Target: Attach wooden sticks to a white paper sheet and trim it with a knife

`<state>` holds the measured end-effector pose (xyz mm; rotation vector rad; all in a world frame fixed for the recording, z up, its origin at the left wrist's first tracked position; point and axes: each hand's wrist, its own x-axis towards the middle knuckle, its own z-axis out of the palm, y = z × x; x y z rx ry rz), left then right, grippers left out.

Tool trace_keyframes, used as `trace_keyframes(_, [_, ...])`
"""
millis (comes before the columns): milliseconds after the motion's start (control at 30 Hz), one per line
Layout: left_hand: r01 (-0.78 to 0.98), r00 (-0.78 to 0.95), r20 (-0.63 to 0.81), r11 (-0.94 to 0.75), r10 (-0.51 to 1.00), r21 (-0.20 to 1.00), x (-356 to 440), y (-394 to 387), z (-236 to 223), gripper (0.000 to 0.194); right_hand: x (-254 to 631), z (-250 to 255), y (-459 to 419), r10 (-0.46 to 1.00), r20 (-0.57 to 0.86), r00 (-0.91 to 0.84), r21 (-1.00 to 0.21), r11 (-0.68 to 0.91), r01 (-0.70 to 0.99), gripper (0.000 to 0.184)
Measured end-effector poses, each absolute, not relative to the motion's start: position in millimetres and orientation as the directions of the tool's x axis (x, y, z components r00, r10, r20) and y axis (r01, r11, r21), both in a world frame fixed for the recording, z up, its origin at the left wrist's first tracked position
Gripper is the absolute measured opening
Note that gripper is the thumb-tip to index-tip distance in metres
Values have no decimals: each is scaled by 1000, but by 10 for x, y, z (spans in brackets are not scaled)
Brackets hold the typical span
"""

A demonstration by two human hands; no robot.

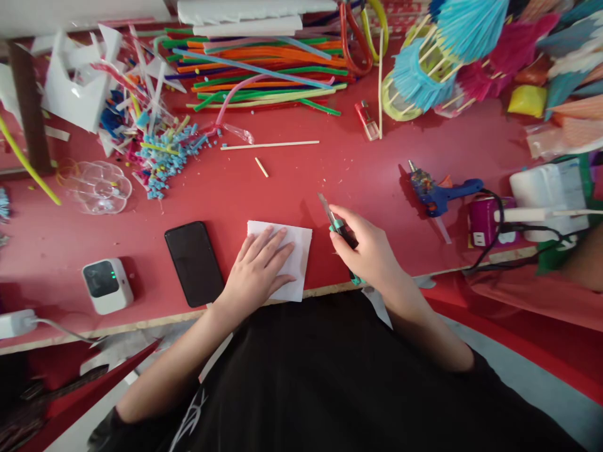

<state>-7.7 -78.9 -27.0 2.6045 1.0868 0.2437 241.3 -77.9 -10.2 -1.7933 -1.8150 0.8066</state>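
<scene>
My left hand (262, 263) lies flat with fingers stretched out on a white foam square (301, 242) near the front edge of the red table (330, 176). My right hand (367, 251) is closed round a teal utility knife (335, 221), its blade pointing up and left, just right of the square and apart from it. A black phone (194, 262) lies left of the square.
A small white device (106, 285) sits at the front left. A blue glue gun (438, 191), purple power strip (485, 221) and white roll (549, 196) are at right. Coloured pipe cleaners (264, 78), thin sticks (269, 145), blue bead pieces (164, 157) and paper umbrellas (452, 44) fill the back.
</scene>
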Motion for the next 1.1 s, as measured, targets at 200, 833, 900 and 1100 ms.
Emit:
trace_keyframes(200, [560,801,2,-751,598,350,28,-612,-189,57,2482,-64,-750,986,-84,-141,-687,45,725,44])
trace_keyframes(833, [623,689,139,-679,711,387,248,-676,-441,50,2553,80,-763,917,-229,-327,-542,159,825,49])
trace_keyframes(900, [607,706,135,-692,695,390,232,-676,-428,50,2556,97,-755,916,-227,-331,-513,176,840,49])
trace_keyframes(1100, [572,747,137,-733,651,367,163,-674,-413,44,2528,145,-746,891,-271,-365,-465,210,860,50])
